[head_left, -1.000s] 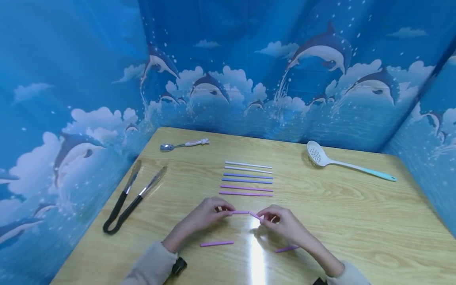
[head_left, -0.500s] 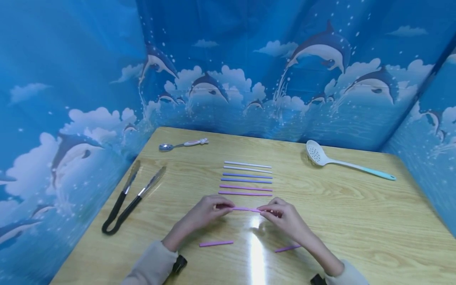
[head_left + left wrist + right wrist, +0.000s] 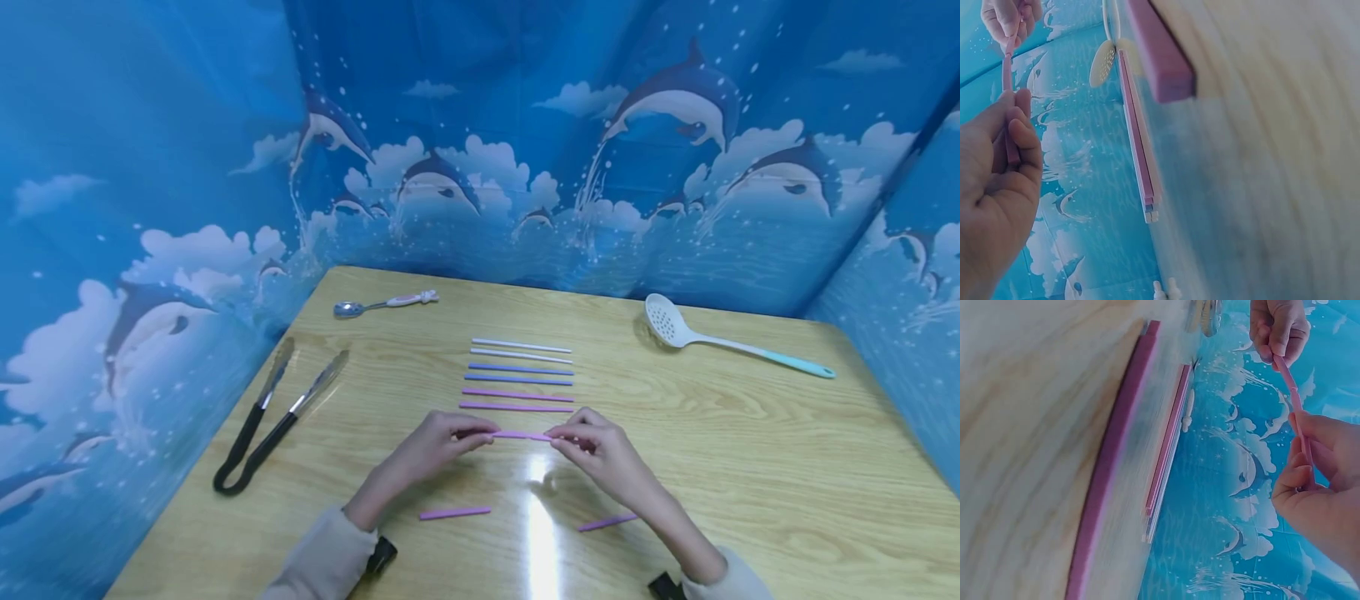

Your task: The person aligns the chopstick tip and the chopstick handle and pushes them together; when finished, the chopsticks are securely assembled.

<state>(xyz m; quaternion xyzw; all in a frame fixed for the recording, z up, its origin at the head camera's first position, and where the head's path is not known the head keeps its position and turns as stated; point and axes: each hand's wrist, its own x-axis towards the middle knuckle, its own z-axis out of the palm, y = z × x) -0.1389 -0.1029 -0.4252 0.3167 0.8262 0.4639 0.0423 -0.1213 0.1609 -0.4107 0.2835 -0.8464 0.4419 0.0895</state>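
Note:
My left hand (image 3: pixel 438 446) and right hand (image 3: pixel 603 458) face each other over the near middle of the table. Between them runs a thin pink stick (image 3: pixel 521 435) in two halves, meeting nearly in line at a visible joint. The left thumb and fingers pinch one half, the right thumb and fingers the other. In the right wrist view the joint in the pink stick (image 3: pixel 1294 390) lies between the two hands, above the right fingertips. Below the hands, a short pink piece (image 3: pixel 455 512) lies at left and another short purple-pink piece (image 3: pixel 607 522) at right, partly behind the right wrist.
Beyond the hands lie parallel pairs of pink sticks (image 3: pixel 517 408), blue sticks (image 3: pixel 521 380) and white sticks (image 3: pixel 521 345). Black-handled tongs (image 3: pixel 258 437) lie at left, a small spoon (image 3: pixel 386 303) at back left, a white skimmer (image 3: pixel 671 325) at back right. A dolphin-print curtain (image 3: pixel 480 242) borders the table.
The two halves met at an angle a second ago, the right one slanting down; now they are nearly in line. The right hand has risen slightly; both hands keep their pinch.

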